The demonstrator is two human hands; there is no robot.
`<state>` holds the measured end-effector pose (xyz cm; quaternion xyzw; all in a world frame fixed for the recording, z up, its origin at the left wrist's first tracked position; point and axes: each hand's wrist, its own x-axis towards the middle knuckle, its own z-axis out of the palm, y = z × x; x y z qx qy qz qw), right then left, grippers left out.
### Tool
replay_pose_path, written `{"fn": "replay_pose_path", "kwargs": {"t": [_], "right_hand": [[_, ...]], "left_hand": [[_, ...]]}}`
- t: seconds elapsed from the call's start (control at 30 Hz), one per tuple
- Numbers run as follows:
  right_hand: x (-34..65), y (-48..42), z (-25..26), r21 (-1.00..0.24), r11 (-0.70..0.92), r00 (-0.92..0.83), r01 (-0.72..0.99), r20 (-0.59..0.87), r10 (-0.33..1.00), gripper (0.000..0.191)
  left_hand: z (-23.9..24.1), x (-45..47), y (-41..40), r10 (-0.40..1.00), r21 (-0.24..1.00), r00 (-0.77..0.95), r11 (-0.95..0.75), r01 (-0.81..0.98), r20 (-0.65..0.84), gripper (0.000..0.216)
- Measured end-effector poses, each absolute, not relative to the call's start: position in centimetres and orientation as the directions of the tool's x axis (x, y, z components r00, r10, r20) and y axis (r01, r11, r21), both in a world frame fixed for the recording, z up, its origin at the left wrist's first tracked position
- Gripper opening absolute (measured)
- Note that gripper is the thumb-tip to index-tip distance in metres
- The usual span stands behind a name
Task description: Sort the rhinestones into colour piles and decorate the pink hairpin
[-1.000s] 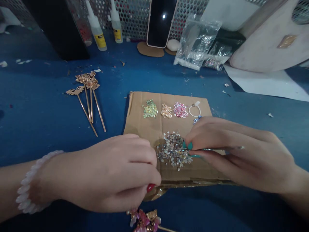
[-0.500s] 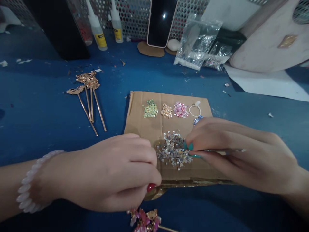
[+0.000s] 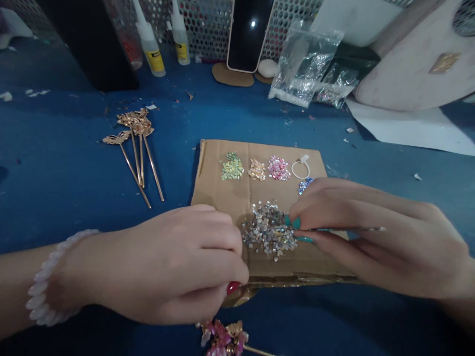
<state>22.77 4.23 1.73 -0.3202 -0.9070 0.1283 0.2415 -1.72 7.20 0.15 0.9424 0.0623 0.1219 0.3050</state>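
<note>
My left hand [image 3: 174, 262] is closed in a fist at the front left corner of a brown cardboard sheet [image 3: 222, 190]; a gold hairpin with pink petals [image 3: 224, 338] sticks out below it. My right hand [image 3: 371, 237] pinches thin metal tweezers [image 3: 349, 229], whose tips reach into a heap of silvery stones [image 3: 269, 230] on the cardboard. Small heaps of green stones [image 3: 232, 166], orange stones [image 3: 256, 170], pink stones [image 3: 278, 168] and blue stones [image 3: 304, 185] lie further back, beside a white ring [image 3: 300, 169].
Several gold hairpins [image 3: 137, 148] lie left on the blue table [image 3: 74, 173]. Two glue bottles [image 3: 152, 44], an upright phone [image 3: 247, 34], clear plastic bags [image 3: 308, 64], a white sheet [image 3: 408, 128] and a pale board [image 3: 415, 69] stand along the back.
My right hand has slid slightly to the right with the tweezers; the tips stay at the silvery heap. My left hand has not moved.
</note>
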Motion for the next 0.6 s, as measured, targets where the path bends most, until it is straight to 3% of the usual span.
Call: {"fn": "replay_pose_path", "kwargs": {"t": [0.6], "right_hand": [[22.8,4.09,1.63,-0.374,0.781,-0.691,0.501,0.371,0.621,0.011]], "left_hand": [[0.1,-1.72,7.22,0.188,0.594,0.962,-0.804,0.035,0.198,0.02]]}}
